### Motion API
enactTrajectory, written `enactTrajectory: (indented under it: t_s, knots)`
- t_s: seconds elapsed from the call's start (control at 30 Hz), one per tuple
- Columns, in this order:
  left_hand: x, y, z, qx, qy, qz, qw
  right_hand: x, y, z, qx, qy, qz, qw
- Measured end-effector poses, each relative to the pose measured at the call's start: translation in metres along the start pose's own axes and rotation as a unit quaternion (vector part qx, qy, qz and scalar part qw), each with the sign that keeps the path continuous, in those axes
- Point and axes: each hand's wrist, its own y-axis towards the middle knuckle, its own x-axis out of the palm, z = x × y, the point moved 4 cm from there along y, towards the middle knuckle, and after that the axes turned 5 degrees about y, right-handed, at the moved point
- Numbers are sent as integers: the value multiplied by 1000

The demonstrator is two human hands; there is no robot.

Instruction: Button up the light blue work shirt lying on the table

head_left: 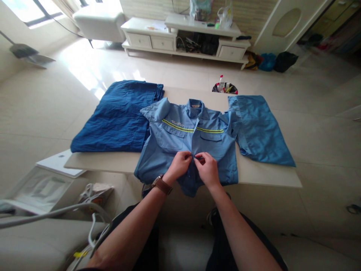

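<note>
A light blue work shirt (176, 139) with yellow chest stripes lies front up on the table, collar away from me and its lower end hanging over the near edge. My left hand (182, 163) pinches one side of the shirt's front opening, low on the placket. Close against it, my right hand (206, 167) pinches the other side. The small part between my fingertips is hidden. Left of the shirt rests a folded dark blue garment (115, 116); to its right lies a folded lighter blue garment (261, 128).
The pale table (270, 177) stands before my knees. Beyond it are a trash bin (225, 88) with a bottle and a white TV cabinet (152, 39). A clear storage box (42, 188) and a grey cable (56, 218) are at left.
</note>
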Motion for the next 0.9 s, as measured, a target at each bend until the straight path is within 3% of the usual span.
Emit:
enactTrajectory:
  t_s: [0.2,0.4,0.73,0.9]
  knots:
    - [-3,0,4,16,23,21,999,1,-1,-1,-11,9,-2,1000]
    - [-1,3,-2,-12,-43,1,999,1,-1,-4,-15,19,-5,1000]
    - [-2,4,-9,-13,-63,27,998,3,0,0,-5,8,2,1000]
    - [-1,4,-9,-31,-132,42,990,2,0,0,-7,5,1,1000]
